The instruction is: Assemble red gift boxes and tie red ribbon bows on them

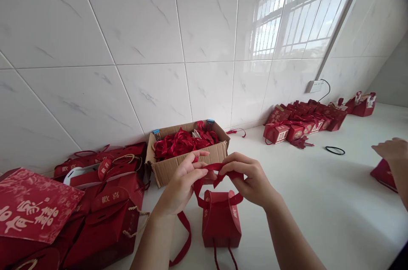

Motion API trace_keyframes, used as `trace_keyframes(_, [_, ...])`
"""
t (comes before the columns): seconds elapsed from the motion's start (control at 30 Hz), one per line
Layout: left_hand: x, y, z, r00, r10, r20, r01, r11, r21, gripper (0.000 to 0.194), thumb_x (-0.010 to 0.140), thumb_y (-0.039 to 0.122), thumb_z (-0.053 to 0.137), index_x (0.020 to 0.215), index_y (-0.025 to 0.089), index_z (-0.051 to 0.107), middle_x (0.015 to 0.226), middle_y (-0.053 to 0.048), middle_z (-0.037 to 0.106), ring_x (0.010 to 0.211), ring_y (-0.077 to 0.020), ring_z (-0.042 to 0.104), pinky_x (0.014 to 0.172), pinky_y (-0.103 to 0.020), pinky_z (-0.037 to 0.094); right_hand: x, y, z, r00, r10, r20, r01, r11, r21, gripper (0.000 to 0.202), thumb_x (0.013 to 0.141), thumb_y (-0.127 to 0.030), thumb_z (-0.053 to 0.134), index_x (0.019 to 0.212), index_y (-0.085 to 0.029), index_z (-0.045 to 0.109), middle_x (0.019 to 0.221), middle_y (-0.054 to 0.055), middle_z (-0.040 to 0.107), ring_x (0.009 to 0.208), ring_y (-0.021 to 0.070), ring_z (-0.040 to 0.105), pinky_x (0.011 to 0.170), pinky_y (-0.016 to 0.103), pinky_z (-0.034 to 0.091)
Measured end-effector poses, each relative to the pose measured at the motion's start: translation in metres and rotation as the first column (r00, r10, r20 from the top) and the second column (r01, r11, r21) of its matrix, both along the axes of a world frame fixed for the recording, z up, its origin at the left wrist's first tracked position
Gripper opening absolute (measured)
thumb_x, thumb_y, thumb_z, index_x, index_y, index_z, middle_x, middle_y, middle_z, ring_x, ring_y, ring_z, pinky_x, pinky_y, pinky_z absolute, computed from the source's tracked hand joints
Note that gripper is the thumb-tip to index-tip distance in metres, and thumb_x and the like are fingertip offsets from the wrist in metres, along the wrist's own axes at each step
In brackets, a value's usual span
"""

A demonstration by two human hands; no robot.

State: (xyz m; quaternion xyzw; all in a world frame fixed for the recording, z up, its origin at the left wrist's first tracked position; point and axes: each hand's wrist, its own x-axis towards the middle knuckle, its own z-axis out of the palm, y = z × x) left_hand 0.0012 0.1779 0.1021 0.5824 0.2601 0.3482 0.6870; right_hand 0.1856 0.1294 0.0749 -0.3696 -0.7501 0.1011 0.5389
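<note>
A small red gift box stands upright on the white tabletop in front of me, its dark cord handle hanging toward me. A red ribbon runs through the top of the box and up into both hands. My left hand pinches the ribbon above the box's left side, and one long tail hangs down to the table. My right hand has its fingers closed on the ribbon just to the right. Between the hands the ribbon crosses in a loop; whether it is knotted I cannot tell.
Behind my hands stands an open cardboard box full of red ribbons. Larger red gift boxes crowd the left. Several small red boxes line the wall at right, near a black ring. Another person's hand is at the right edge.
</note>
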Motion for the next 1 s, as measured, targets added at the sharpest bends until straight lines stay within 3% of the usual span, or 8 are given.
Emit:
trace_keyframes(0.2, [0.001,-0.003,0.0,0.979,0.178,-0.097,-0.148,0.955,0.258,0.034,0.087,0.032,0.052,0.119,0.02,0.053,0.064,0.0,0.063,0.074,-0.0182,0.064,0.081,-0.033,0.047,0.003,0.001,0.002,1.0,-0.023,-0.017,0.023,1.0,0.011,0.036,0.077,-0.002,0.046,0.091,-0.024,0.071,0.095,0.007,0.064,0.078,0.0166,0.061,0.062,0.03,0.051])
trace_keyframes(0.3, [0.002,-0.007,0.001,0.942,0.315,-0.119,-0.234,0.867,0.439,0.034,0.087,0.039,0.052,0.115,0.021,0.058,0.059,0.002,0.059,0.068,-0.017,0.062,0.071,-0.028,0.048,0.006,0.0,0.004,0.999,-0.009,-0.046,0.009,1.0,-0.012,0.036,0.078,-0.004,0.047,0.088,-0.025,0.074,0.103,0.007,0.063,0.087,0.019,0.061,0.07,0.034,0.051])
trace_keyframes(0.47, [-0.005,-0.004,0.001,0.851,0.514,-0.106,-0.324,0.674,0.664,0.029,0.086,0.039,0.053,0.106,0.021,0.065,0.076,-0.002,0.067,0.067,-0.0149,0.062,0.059,-0.023,0.047,0.016,-0.003,0.003,0.984,0.102,-0.143,-0.117,0.988,-0.104,0.031,0.081,-0.009,0.046,0.08,-0.024,0.073,0.111,0.007,0.062,0.091,0.0199,0.062,0.071,0.034,0.052])
trace_keyframes(0.6, [-0.026,0.008,-0.001,0.727,0.658,-0.197,-0.298,0.561,0.773,0.022,0.079,0.037,0.061,0.095,0.023,0.066,0.068,0.001,0.061,0.063,-0.0137,0.058,0.062,-0.023,0.046,0.037,-0.012,-0.001,0.991,0.053,-0.126,-0.075,0.981,-0.18,0.028,0.084,-0.013,0.047,0.069,-0.021,0.069,0.105,0.008,0.063,0.089,0.02,0.061,0.072,0.033,0.052])
trace_keyframes(0.67, [-0.04,0.016,-0.002,0.656,0.68,-0.327,-0.221,0.588,0.778,0.017,0.077,0.034,0.062,0.089,0.023,0.064,0.061,0.004,0.052,0.055,-0.012,0.051,0.057,-0.023,0.043,0.052,-0.019,-0.007,0.997,0.023,-0.071,-0.039,0.97,-0.24,0.026,0.085,-0.015,0.048,0.068,-0.02,0.067,0.101,0.008,0.064,0.081,0.0182,0.061,0.067,0.031,0.052])
trace_keyframes(0.77, [-0.063,0.03,-0.006,0.549,0.62,-0.56,-0.104,0.716,0.69,0.008,0.069,0.026,0.06,0.076,0.022,0.061,0.055,0.006,0.043,0.051,-0.0113,0.044,0.051,-0.022,0.037,0.08,-0.035,-0.025,1.0,0.002,0.011,0.002,0.942,-0.335,0.025,0.087,-0.018,0.048,0.069,-0.02,0.065,0.091,0.007,0.064,0.073,0.0175,0.06,0.061,0.03,0.051])
trace_keyframes(0.9, [-0.088,0.048,-0.019,0.417,0.447,-0.792,-0.051,0.881,0.47,0.013,0.055,0.015,0.055,0.066,0.02,0.056,0.052,0.006,0.044,0.047,-0.0117,0.043,0.045,-0.021,0.031,0.118,-0.061,-0.065,0.994,-0.07,0.082,0.1,0.891,-0.442,0.023,0.087,-0.019,0.046,0.069,-0.021,0.06,0.08,0.005,0.062,0.069,0.0193,0.058,0.061,0.033,0.051])
trace_keyframes(1.0, [-0.097,0.061,-0.033,0.343,0.326,-0.881,-0.04,0.942,0.333,0.019,0.047,0.011,0.051,0.063,0.02,0.055,0.049,0.007,0.042,0.044,-0.0114,0.041,0.044,-0.021,0.031,0.136,-0.075,-0.095,0.977,-0.156,0.148,0.21,0.839,-0.502,0.024,0.085,-0.016,0.045,0.066,-0.022,0.057,0.074,0.004,0.06,0.064,0.0191,0.057,0.058,0.034,0.051])
